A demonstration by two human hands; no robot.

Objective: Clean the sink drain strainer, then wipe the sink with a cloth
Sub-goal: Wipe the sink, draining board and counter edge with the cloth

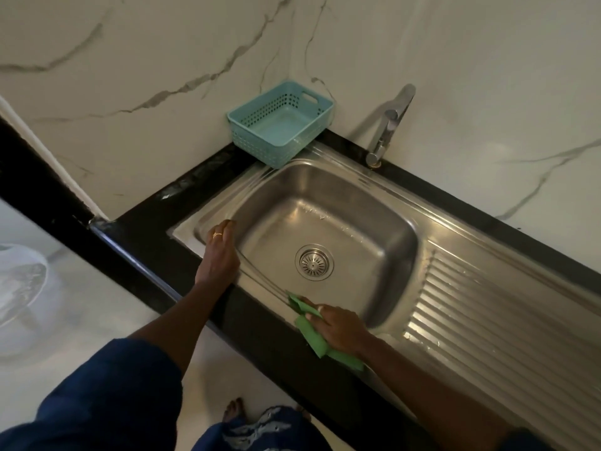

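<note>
A stainless steel sink (pixel 328 190) is set in a black counter. The round drain strainer (pixel 314 262) sits in the drain at the middle of the basin floor. My right hand (pixel 338 327) presses a green cloth (pixel 312 336) flat on the sink's near rim, fingers stretched over it. My left hand (pixel 218 252) rests on the left rim of the basin, fingers bent over the edge, a ring on one finger. A few white flecks lie on the basin's far floor.
A light blue perforated basket (pixel 283 120) stands at the back left corner of the sink. A chrome tap (pixel 388 125) rises behind the basin. The ribbed drainboard (pixel 487 320) stretches to the right. Marble-patterned walls (pixel 162 76) enclose the corner.
</note>
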